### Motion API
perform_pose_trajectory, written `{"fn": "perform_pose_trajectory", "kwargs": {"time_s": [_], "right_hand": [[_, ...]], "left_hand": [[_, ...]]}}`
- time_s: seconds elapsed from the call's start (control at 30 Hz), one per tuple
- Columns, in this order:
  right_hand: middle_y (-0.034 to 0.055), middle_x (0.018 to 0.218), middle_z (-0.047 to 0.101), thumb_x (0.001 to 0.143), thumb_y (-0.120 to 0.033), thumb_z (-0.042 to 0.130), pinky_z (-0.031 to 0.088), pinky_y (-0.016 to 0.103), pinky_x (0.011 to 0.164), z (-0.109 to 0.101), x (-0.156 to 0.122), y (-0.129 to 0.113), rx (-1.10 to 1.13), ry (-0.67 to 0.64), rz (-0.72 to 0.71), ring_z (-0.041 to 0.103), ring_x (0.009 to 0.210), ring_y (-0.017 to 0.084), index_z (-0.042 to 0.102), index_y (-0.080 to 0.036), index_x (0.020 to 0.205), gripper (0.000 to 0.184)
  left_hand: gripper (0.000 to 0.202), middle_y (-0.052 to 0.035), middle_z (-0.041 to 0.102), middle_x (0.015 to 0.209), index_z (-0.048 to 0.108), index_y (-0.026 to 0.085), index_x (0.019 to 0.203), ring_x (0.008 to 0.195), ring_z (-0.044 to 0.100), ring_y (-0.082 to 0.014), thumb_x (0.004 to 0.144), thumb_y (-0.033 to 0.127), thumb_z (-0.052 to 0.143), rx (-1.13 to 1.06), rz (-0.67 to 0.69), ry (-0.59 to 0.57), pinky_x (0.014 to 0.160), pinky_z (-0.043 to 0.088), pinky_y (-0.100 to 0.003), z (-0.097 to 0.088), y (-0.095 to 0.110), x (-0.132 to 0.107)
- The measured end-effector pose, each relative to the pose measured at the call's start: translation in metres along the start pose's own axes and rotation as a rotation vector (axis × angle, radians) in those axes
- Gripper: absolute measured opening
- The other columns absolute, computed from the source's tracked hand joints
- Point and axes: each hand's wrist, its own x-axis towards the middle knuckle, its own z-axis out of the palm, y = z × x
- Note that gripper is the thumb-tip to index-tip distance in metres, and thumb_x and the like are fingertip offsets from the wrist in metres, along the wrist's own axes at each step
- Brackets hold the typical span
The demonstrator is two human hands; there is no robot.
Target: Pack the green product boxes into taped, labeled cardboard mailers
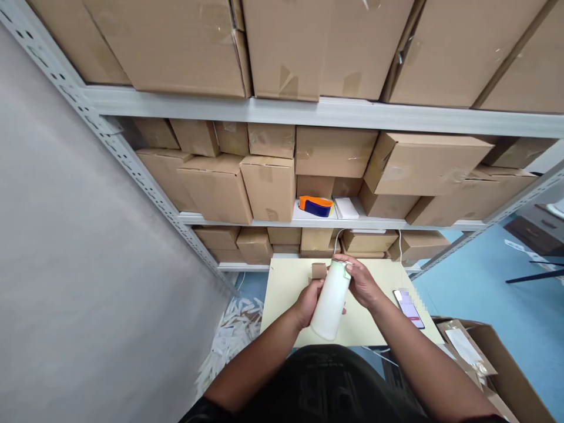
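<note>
A white tumbler-shaped container (pixel 329 305) with a pale green top end is held tilted above the small cream table. My left hand (pixel 308 302) is closed around its left side, with the fingers partly hidden behind it. At its upper end, my right hand (pixel 359 282) grips the rim and the pale green part. Just past my left hand, a small brown cardboard piece (pixel 319 271) shows; I cannot tell whether the hand touches it.
The cream table (pixel 282 294) carries a phone (pixel 409 308) at its right. Shelves ahead hold several cardboard boxes (pixel 268 188) and an orange-and-blue tape dispenser (pixel 316 205). White scraps (pixel 233 329) cover the floor left; an open carton (pixel 506 358) stands right.
</note>
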Motion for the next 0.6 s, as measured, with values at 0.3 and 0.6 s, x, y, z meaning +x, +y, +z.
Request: {"fn": "perform_pose_trajectory", "kwargs": {"time_s": [0.3,0.6], "right_hand": [[0.0125,0.115,0.075,0.068,-0.052,0.084,0.053,0.046,0.098,-0.070,0.014,0.006,-0.311,0.636,-0.274,0.068,0.108,0.029,0.072,-0.017,0.112,0.057],[0.0143,0.130,0.069,0.075,-0.053,0.080,0.047,0.051,0.111,-0.022,0.052,0.021,-0.277,0.424,-0.302,0.063,0.123,0.031,0.064,-0.020,0.127,0.064]], "left_hand": [[0.054,-0.0115,0.065,0.120,0.053,0.022,0.123,0.107,0.066,-0.0258,0.083,0.054,0.070,1.083,0.108,0.709,0.085,0.048,-0.034,-0.062,-0.012,0.021],[0.022,-0.0074,0.070,0.085,0.061,0.020,0.089,0.090,0.070,-0.0272,0.084,0.039,0.072,0.657,-0.177,0.630,0.070,0.046,-0.030,-0.095,-0.058,0.053]]}}
